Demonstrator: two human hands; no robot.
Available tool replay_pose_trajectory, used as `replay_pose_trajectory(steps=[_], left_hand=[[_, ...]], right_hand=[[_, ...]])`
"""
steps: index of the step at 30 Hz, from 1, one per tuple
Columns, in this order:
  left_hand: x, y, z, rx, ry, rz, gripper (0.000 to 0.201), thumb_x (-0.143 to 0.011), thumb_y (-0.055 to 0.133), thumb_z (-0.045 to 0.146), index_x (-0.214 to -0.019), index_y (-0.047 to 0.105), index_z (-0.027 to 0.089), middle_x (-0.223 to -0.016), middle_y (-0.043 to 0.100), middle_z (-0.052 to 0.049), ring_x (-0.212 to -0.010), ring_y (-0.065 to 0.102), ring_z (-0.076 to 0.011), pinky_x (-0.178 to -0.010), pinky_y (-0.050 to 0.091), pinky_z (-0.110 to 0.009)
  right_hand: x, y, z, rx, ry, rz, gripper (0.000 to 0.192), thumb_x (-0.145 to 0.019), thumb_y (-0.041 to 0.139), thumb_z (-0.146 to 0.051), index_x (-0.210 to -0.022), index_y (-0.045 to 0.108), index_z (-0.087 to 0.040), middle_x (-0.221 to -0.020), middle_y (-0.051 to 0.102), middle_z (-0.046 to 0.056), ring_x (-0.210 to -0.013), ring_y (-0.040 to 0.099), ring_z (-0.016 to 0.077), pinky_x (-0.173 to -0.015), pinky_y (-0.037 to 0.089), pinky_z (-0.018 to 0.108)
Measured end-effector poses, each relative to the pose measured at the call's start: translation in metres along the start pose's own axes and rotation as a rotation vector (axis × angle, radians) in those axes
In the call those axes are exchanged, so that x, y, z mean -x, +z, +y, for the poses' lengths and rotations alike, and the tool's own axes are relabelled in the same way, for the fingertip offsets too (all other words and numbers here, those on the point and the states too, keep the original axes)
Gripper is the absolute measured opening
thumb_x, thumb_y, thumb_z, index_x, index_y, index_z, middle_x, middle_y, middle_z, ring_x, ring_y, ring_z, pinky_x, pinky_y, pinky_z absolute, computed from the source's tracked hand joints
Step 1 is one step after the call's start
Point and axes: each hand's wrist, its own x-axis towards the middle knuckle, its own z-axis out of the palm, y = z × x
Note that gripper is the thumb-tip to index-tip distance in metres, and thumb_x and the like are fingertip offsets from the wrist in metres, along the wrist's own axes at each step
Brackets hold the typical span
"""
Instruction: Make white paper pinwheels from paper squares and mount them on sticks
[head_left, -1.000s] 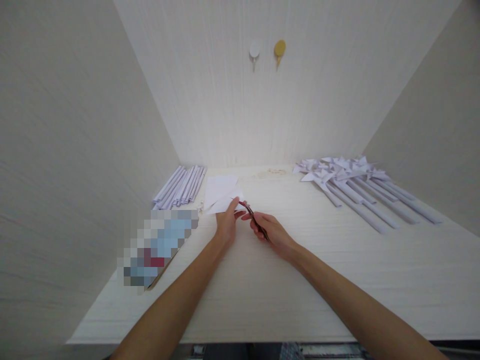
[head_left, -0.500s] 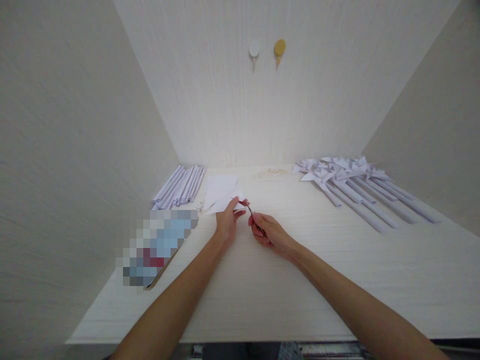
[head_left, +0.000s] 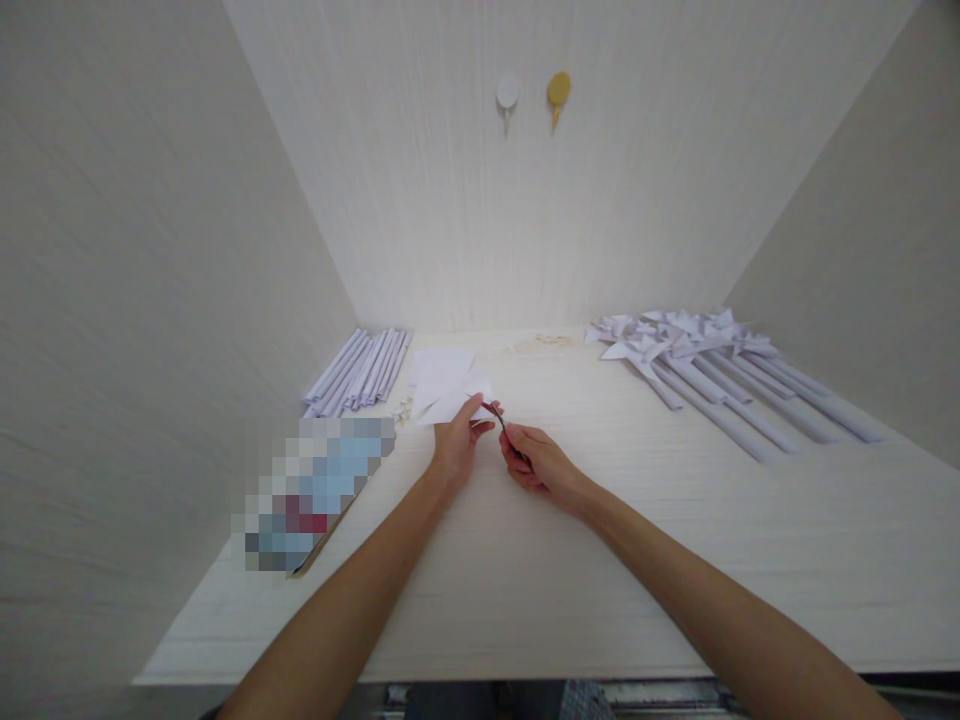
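Observation:
My left hand [head_left: 454, 443] pinches a folded white paper piece [head_left: 452, 399] by its near corner, just above the table. My right hand [head_left: 537, 462] grips small scissors [head_left: 497, 415] with red handles. Their blades point up and left into the paper's edge beside my left thumb. More white paper sheets [head_left: 437, 368] lie flat behind the held piece.
A bundle of rolled white paper sticks [head_left: 361, 370] lies at the back left. Several finished paper pinwheels on sticks [head_left: 697, 365] lie at the back right. A blurred flat object [head_left: 313, 488] rests on the table's left side. Two round hooks [head_left: 532, 92] hang on the back wall.
The scissor blades have closed and slid further into the paper. My right hand has shifted slightly left toward my left hand.

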Motion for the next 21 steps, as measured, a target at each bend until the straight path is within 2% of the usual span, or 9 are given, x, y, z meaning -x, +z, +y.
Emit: replay_pose_trajectory(steps=[21], left_hand=[[-0.0018,-0.0014,-0.0019,-0.001,0.020,-0.007,0.015,-0.056,0.063,0.022,-0.067,0.057,0.014,-0.058,0.061,0.001,-0.055,0.059,-0.0105,-0.045,0.041,-0.018]], right_hand=[[0.0004,0.0023,-0.0028,0.031,0.029,0.036,0.034,-0.077,0.042,-0.042,-0.053,0.035,-0.019,-0.037,0.026,-0.010,-0.027,0.018,0.0022,-0.029,0.008,0.017]])
